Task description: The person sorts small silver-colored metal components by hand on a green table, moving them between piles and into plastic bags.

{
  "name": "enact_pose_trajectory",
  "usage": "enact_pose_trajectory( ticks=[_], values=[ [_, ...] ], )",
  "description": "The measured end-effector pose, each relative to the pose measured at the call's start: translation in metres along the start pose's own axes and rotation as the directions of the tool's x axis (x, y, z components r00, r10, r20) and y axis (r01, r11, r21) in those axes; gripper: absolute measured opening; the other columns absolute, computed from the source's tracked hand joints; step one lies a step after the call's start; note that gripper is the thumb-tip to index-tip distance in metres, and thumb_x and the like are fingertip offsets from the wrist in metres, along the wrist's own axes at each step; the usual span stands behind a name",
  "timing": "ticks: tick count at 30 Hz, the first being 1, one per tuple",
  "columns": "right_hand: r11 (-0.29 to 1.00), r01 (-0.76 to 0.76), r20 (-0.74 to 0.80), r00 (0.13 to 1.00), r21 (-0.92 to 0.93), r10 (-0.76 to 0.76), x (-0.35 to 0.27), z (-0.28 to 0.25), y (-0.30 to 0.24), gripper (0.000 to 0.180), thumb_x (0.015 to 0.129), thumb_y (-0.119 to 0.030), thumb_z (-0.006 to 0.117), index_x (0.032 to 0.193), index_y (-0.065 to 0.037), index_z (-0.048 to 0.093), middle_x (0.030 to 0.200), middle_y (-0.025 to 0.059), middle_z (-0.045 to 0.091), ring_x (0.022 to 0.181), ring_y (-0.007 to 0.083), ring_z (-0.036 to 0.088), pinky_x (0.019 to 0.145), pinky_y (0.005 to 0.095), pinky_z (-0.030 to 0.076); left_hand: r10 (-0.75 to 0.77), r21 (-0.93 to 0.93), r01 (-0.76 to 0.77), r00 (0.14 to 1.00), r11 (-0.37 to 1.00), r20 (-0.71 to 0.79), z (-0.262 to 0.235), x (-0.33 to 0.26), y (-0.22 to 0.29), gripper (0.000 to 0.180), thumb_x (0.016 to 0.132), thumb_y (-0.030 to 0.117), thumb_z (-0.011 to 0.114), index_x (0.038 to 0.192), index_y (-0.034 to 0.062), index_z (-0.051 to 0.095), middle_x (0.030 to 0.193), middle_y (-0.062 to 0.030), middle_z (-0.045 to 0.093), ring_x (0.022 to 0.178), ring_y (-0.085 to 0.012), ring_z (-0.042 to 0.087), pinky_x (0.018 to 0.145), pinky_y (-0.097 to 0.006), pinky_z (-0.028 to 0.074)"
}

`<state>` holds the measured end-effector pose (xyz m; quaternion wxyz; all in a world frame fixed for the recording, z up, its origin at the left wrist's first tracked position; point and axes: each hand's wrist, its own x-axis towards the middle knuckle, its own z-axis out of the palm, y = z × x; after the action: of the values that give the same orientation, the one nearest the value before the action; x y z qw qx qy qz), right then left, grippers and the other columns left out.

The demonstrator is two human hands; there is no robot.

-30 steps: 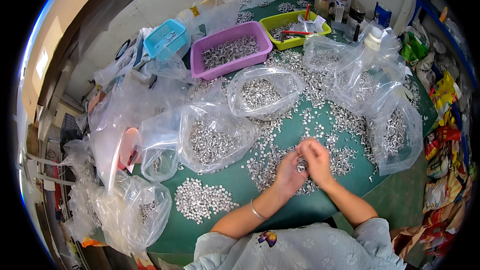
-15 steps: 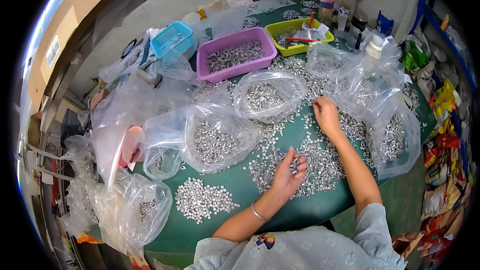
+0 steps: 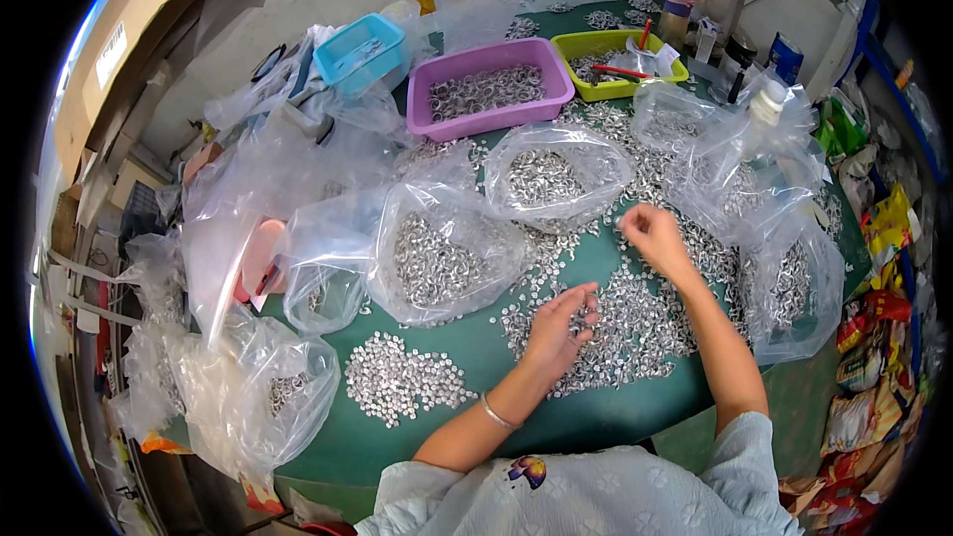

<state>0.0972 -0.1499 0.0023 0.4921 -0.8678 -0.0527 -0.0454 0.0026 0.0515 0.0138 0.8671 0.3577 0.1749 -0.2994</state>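
My left hand (image 3: 558, 333) hovers at the left side of a loose heap of small silver metal pieces (image 3: 635, 337), palm turned inward. Its thumb stands apart from the half-curled fingers, and I see nothing in them. Farther off and to the right, my right hand (image 3: 653, 236) is above the heap's far part with thumb and fingertips pinched together. Whatever may be in that pinch is too small to make out. Left of my left forearm lies a separate pile of small flat silver pieces (image 3: 402, 379) on the green tabletop (image 3: 516, 437).
Clear plastic bags of metal pieces surround the heap: one at left (image 3: 437, 258), one beyond (image 3: 546, 179), one at right (image 3: 789, 283). Behind stand a purple bin (image 3: 486, 124), a yellow-green bin (image 3: 611, 91) and a blue basin (image 3: 357, 55). A white bottle (image 3: 766, 101) stands among bags.
My left hand has moved slightly up and left, its fingers a little straighter. My right hand stays over the heap, its fingers drawn into a pinch. The whole view has shifted slightly.
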Motion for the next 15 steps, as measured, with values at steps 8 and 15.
enact_pose_trajectory(
  ticks=[8, 15],
  values=[
    [0.995, 0.081, 0.225, 0.970, 0.059, -0.092, -0.027, 0.006, -0.051, 0.011, 0.076, -0.009, 0.066, 0.082, -0.001, 0.062, 0.084, 0.0088, 0.061, 0.080, 0.0216, 0.058, 0.071, 0.0328, 0.045, -0.123, -0.120, 0.122, 0.992, 0.985, -0.003, -0.008, 0.012, 0.004, 0.030, 0.090, 0.020, 0.056, 0.115, 0.0027, 0.056, 0.091, -0.0029, 0.058, 0.075, -0.0111, 0.051, 0.059, -0.021, 0.040],
    [0.786, 0.254, 0.003, 0.952, -0.564, -0.306, 0.003, 0.040, -0.001, 0.012, 0.073, -0.007, 0.064, 0.082, -0.001, 0.057, 0.084, 0.0130, 0.057, 0.090, 0.0309, 0.054, 0.079, 0.0400, 0.042, 0.195, 0.364, -0.183, 0.981, 0.913, 0.004, -0.015, 0.011, 0.013, 0.024, 0.089, 0.018, 0.059, 0.106, 0.0004, 0.061, 0.084, -0.0011, 0.060, 0.065, -0.0083, 0.051, 0.052, -0.020, 0.039]
  ],
)
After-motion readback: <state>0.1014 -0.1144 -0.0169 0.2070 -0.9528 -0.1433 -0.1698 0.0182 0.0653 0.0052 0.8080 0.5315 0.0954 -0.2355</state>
